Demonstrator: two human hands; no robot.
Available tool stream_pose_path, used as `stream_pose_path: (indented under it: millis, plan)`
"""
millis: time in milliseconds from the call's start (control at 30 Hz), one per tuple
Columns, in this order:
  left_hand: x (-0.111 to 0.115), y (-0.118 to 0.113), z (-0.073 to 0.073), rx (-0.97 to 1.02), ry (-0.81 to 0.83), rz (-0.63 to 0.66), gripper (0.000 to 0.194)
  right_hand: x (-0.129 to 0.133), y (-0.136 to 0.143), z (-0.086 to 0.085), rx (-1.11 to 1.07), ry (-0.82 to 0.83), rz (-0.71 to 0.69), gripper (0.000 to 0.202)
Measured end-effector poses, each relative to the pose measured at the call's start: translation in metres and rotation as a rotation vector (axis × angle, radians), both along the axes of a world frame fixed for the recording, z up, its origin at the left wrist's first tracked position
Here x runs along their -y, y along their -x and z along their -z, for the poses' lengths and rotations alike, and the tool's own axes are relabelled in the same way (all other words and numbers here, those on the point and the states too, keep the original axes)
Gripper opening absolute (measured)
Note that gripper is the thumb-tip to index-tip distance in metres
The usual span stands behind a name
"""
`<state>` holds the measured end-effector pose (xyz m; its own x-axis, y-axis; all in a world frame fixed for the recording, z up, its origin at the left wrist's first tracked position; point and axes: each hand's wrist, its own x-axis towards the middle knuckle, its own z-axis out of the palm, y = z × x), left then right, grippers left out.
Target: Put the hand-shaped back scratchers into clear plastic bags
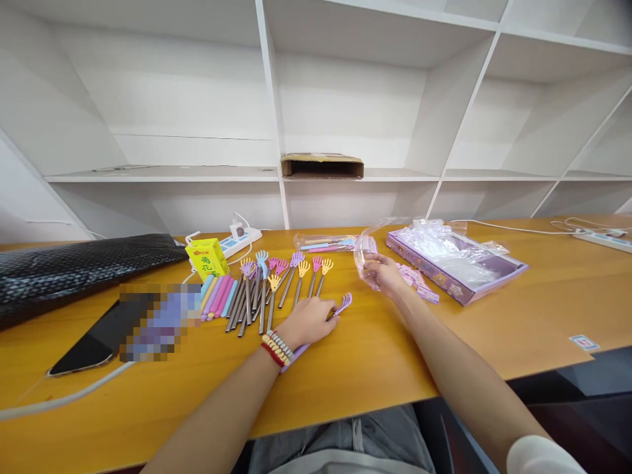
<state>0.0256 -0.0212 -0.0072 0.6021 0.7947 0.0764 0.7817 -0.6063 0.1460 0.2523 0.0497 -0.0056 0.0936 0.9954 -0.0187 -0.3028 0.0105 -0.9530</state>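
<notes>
My left hand (311,321) is closed around a purple back scratcher (344,303), its claw end pointing right and its handle showing under my wrist. Pinched in my right hand (384,273) is a clear plastic bag (363,257), lifted a little above the table. Left of my left hand lie several metal rods with colored claw heads (261,289), in yellow, pink, blue and purple. Beside them is a pile of pastel handles (220,295). Pink printed cards (419,283) lie just right of my right hand.
A purple box (444,280) of clear bags stands at the right. Bagged back scratchers (323,245) lie at the back. At the left are a yellow carton (207,258), a power strip (241,242), a phone (93,336), a white cable (74,395) and a black package (89,266).
</notes>
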Motion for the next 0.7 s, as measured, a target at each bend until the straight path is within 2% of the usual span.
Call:
stream_pose_path:
  millis: [67,133,267,367,500,633,700]
  plan:
    - [0.000,0.000,0.000,0.011,0.001,0.004,0.032,0.003,0.013,0.015,0.027,0.016,-0.040,0.037]
    - [0.000,-0.001,-0.001,0.020,-0.007,-0.006,0.032,0.008,0.020,0.021,0.026,0.002,-0.070,0.043]
    - [0.000,-0.002,-0.004,0.062,-0.006,-0.021,0.034,0.017,0.020,0.018,-0.028,0.012,-0.099,0.041]
    - [0.001,-0.003,-0.005,0.154,0.024,-0.020,0.035,0.017,0.018,0.015,-0.056,0.017,-0.038,0.035]
    - [0.002,-0.006,-0.007,0.331,0.075,-0.023,0.033,0.011,0.019,0.021,-0.067,-0.021,0.019,0.029]
    - [0.003,-0.009,-0.009,0.464,0.149,-0.045,0.034,0.009,0.024,0.027,0.024,-0.006,0.076,0.028]
    - [0.004,-0.011,-0.009,0.499,0.192,-0.041,0.036,0.010,0.025,0.029,0.077,0.005,0.046,0.034]
